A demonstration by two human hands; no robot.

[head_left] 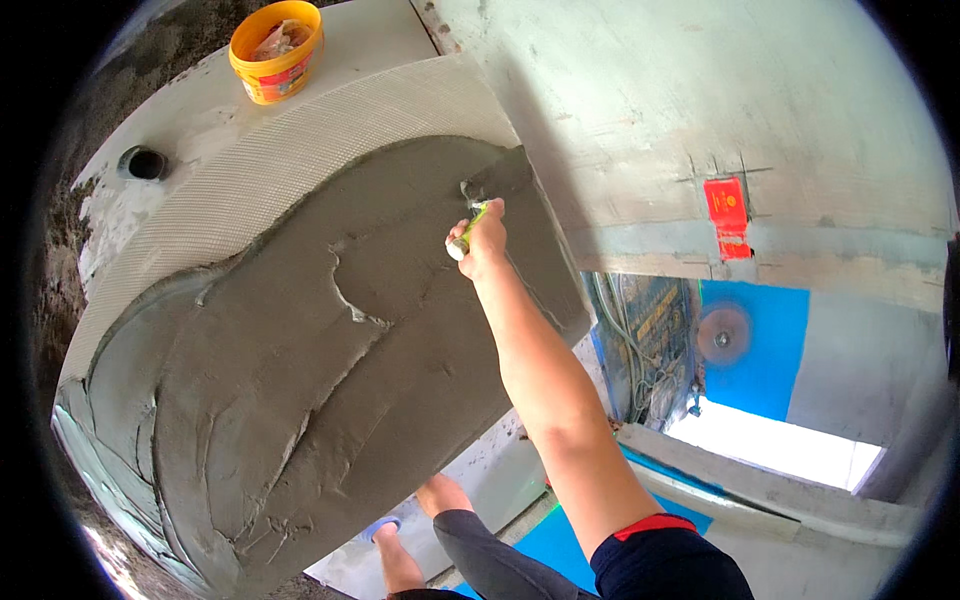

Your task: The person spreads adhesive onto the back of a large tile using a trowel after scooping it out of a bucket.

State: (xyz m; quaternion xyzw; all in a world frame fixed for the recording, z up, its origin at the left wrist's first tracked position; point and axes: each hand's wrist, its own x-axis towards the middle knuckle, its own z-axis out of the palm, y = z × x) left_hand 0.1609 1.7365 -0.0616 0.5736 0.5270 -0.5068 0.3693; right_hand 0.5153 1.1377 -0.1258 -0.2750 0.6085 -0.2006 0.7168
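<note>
And here's the right hand (484, 235), fingers wrapped firmly round the yellow-green handle (476, 217) of a tool, out over the far right part of the work. The tool's metal end (470, 190) sits down at the grey mortar (330, 330), so smeared that its outline is hard to read. The left hand is out of shot, so its grip can't be told.

Around that fist, the mortar spreads wide across a big panel (330, 135), smooth at the far right, ridged and creased toward the near left. One curling ridge stands up left of the hand. Along the far left edge, a band of fine cross-hatched surface shows beyond the mortar's wavy border.

Further out now! Far left, a yellow bucket (275, 80) stands upright with something pale inside; nearer, a short dark tube (143, 163) lies left of the panel. Across to the right, a pale wall (640, 120) carries a red packet (727, 215), and past its near edge there's a blue sheet (770, 370) and tangled cables (632, 345).
</note>
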